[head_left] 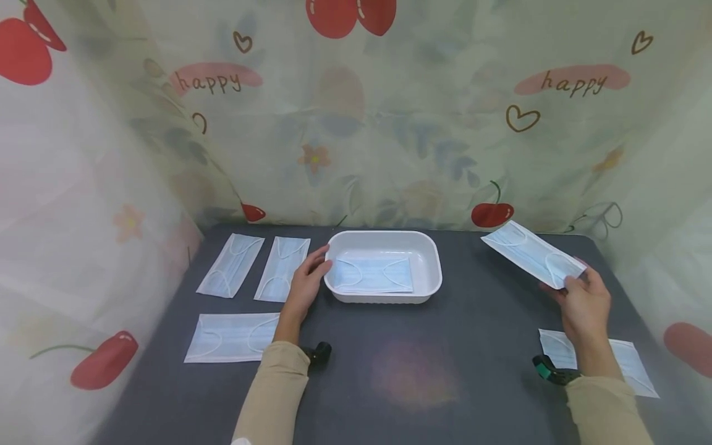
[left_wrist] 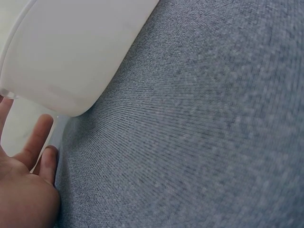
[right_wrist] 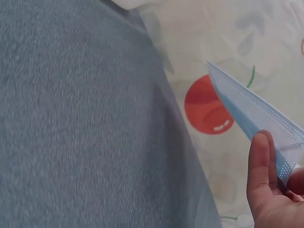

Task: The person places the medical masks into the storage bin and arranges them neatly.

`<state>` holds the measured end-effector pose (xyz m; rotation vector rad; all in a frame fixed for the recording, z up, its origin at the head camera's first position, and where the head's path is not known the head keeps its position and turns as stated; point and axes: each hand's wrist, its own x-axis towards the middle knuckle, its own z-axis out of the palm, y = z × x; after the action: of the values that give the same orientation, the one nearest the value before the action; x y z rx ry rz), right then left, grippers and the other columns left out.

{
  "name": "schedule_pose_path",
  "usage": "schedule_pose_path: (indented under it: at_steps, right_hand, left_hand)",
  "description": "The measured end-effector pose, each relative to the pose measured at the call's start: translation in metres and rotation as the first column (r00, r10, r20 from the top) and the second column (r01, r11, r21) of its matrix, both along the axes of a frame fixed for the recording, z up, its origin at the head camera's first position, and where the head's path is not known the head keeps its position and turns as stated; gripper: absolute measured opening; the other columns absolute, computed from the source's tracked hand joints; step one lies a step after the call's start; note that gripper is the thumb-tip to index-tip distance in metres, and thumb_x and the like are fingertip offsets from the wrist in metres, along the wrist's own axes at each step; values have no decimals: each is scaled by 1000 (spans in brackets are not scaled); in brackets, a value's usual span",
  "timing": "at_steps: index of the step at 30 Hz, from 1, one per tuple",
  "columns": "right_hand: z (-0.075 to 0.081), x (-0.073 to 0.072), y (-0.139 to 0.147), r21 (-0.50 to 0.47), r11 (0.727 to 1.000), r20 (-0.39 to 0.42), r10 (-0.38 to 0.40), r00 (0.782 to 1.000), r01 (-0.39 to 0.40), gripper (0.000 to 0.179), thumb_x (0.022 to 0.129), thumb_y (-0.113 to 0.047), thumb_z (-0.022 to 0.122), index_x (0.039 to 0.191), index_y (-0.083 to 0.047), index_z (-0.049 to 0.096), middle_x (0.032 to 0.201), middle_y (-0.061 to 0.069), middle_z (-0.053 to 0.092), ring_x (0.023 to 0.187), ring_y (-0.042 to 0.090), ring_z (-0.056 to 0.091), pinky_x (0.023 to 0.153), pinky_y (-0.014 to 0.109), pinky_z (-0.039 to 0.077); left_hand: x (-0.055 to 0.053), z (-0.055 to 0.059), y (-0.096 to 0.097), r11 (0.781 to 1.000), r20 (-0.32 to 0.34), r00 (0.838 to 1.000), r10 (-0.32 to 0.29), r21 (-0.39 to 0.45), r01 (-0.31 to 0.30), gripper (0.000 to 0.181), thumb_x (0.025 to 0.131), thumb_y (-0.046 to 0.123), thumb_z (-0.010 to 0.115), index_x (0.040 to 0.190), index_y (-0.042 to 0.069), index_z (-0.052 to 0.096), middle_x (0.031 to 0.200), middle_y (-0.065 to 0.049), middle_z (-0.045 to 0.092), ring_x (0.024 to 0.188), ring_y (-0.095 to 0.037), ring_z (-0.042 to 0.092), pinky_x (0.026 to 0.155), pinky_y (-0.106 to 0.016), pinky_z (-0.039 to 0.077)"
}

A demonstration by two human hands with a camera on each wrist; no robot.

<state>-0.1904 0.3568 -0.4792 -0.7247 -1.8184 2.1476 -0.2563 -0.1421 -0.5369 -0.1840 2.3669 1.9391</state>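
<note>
In the head view, a white plastic tray (head_left: 384, 298) stands near the back of the table, with a light blue face mask (head_left: 378, 275) lying flat inside. My left hand (head_left: 305, 281) touches the tray's left end at the rim; the left wrist view shows its lower fingers fairly straight, beside the tray's outer wall (left_wrist: 71, 52). Off to the right, my right hand (head_left: 586, 303) pinches another face mask (head_left: 531, 252) by its near end, raised above the table. That mask (right_wrist: 259, 111) is seen edge-on in the right wrist view, between thumb and fingers.
Two masks, one far left (head_left: 230, 266) and one nearer the tray (head_left: 282, 269), lie left of it. A third mask (head_left: 230, 337) is partly under the left forearm, and another mask (head_left: 634, 368) under the right. Printed curtains (head_left: 389, 154) border the dark table (head_left: 384, 371).
</note>
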Motion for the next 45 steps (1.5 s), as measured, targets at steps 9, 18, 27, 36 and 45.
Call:
schedule_pose_path:
  at_steps: [9, 18, 27, 36, 45]
  right_hand:
    - [5, 0, -15, -88, 996, -73, 19, 997, -26, 53, 105, -2, 39, 157, -14, 31, 136, 6, 52, 103, 8, 64, 71, 20, 61]
    - [9, 2, -27, -160, 979, -159, 99, 982, -124, 58, 106, -13, 51, 158, -16, 26, 133, 0, 50, 104, 10, 66, 76, 22, 61]
    - [15, 2, -40, -169, 967, -211, 155, 965, -193, 65, 103, -19, 59, 159, -15, 27, 132, 0, 52, 101, 11, 67, 79, 22, 61]
    - [20, -3, -55, -112, 963, -224, 217, 950, -246, 59, 105, -17, 55, 158, -15, 32, 129, -3, 54, 96, 9, 68, 76, 21, 59]
    - [23, -9, -72, -61, 941, -233, 312, 921, -334, 51, 106, -16, 53, 155, -14, 38, 127, -3, 56, 92, 6, 70, 77, 20, 59]
  left_hand:
    - [-1, -1, 0, 1000, 2, 1000, -6, 19, 6, 41, 101, 42, 61, 142, 44, 55, 149, -3, 54, 144, -24, 45, 124, -52, 31]
    - [-2, -4, -2, 1000, -22, 1000, -5, 21, 6, 42, 101, 40, 61, 142, 41, 56, 148, -5, 55, 142, -25, 47, 123, -52, 32]
    - [-1, -3, -2, 1000, -5, 1000, 0, 18, 0, 41, 101, 40, 61, 142, 42, 56, 148, -4, 54, 143, -24, 46, 123, -52, 32]
    - [-2, -2, -1, 1000, -9, 1000, -7, 20, 7, 41, 101, 41, 60, 142, 43, 55, 149, -4, 54, 143, -24, 45, 124, -52, 31]
    - [-2, -3, -2, 1000, -7, 1000, -2, 22, 2, 41, 101, 40, 62, 141, 43, 56, 147, -3, 55, 141, -24, 46, 123, -51, 32]
